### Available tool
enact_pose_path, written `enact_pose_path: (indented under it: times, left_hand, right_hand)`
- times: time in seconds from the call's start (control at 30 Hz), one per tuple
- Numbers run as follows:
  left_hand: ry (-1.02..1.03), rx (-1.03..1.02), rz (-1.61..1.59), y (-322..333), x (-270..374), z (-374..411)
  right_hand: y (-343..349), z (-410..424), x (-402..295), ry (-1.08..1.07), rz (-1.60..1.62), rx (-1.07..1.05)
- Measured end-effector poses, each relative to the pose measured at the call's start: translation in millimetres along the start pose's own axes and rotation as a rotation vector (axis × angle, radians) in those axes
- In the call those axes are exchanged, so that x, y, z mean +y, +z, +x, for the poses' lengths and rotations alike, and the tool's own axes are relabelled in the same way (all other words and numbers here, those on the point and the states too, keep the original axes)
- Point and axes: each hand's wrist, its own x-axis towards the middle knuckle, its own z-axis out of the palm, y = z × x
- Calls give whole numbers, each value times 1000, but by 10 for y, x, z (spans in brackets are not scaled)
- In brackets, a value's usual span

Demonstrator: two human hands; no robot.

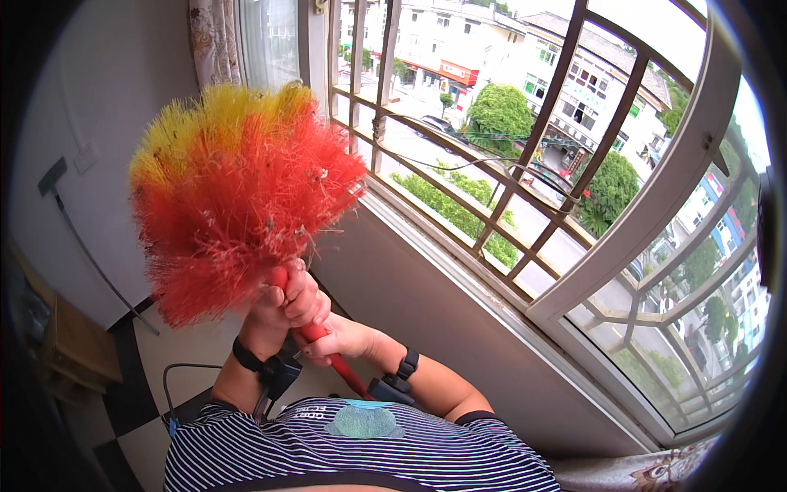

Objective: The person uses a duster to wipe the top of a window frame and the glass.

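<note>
A large broom or duster head (pixel 246 203) of red and yellow bristles fills the left centre, raised up before me. Bits of dust or debris cling to its bristles. Just below the bristles, my left hand (pixel 295 298) wraps its fingers around the red handle (pixel 349 374). Lower on that same handle my right hand (pixel 332 341) is closed, close against the left one. The handle's lower end runs down towards my striped shirt and is hidden there. Both wrists wear black straps with small dark devices.
A sliding window (pixel 639 246) with a metal grille (pixel 455 144) runs along the right. Wires hang on its bars. A floor squeegee (pixel 83 227) leans on the left wall near a wooden stool or box (pixel 80 344). Patterned curtains (pixel 215 43) hang by the window.
</note>
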Motion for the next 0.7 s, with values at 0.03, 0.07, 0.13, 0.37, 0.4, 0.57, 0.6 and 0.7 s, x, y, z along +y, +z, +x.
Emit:
enact_pose_path:
  times: [0.03,0.07,0.13,0.37,0.4,0.57,0.6,0.7]
  left_hand:
    - [21,103,91,4,69,-13]
    - [36,211,171,19,88,-42]
    - [60,415,268,9,72,20]
    - [36,26,87,1,45,-70]
    - [10,-108,18,-11,13,-68]
    - [37,32,105,12,50,5]
    - [44,172,195,7,96,2]
    - [61,512,402,-9,138,12]
  right_hand:
    - [69,11,-20,-26,-293,240]
    - [129,50,36,-171,-492,468]
    - [214,171,163,-464,-887,926]
    - [87,-53,-147,-89,-402,164]
    - [18,-47,-120,-73,-353,12]
    - [2,78,-57,0,-92,-15]
    - [19,88,-106,4,-175,114]
    - [144,220,44,-282,-654,733]
